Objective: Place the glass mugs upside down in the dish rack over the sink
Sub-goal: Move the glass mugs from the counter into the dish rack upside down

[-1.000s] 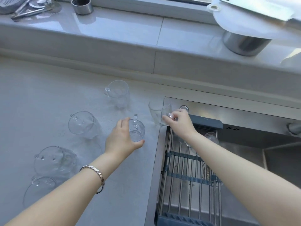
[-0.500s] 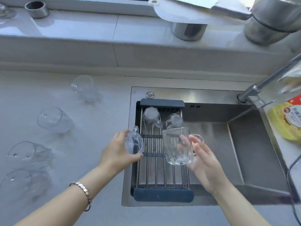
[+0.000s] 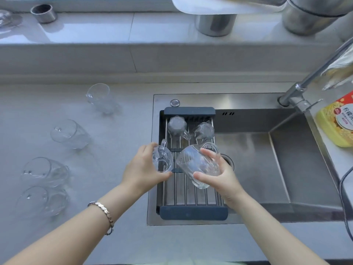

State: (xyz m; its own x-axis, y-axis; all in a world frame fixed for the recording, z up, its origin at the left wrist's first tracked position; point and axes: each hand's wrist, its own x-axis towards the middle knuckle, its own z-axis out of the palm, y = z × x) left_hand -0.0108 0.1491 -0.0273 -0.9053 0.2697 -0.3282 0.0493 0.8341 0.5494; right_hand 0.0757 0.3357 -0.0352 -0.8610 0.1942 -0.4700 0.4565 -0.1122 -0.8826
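Observation:
A roll-up dish rack [image 3: 191, 213] with dark end bars spans the left part of the steel sink [image 3: 298, 169]. Two glass mugs stand upside down at its far end, one [image 3: 176, 126] on the left and one [image 3: 204, 131] on the right. My left hand [image 3: 142, 169] grips a small clear mug [image 3: 162, 159] over the rack's left edge. My right hand [image 3: 219, 175] holds a larger clear mug [image 3: 196, 165], tilted on its side above the rack's middle. Several more glass mugs stand on the counter to the left, among them one mug [image 3: 99, 97] and another mug [image 3: 68, 133].
A tap [image 3: 305, 81] reaches over the sink from the right. A yellow detergent bottle [image 3: 338, 123] lies on the sink's right rim beside a dark cable [image 3: 345, 192]. Steel pots [image 3: 215, 23] and a small steel cup [image 3: 44, 13] stand on the window ledge.
Both hands lifted a mug off the counter and carried it over the rack. The mug in my right hand has tipped from upright onto its side.

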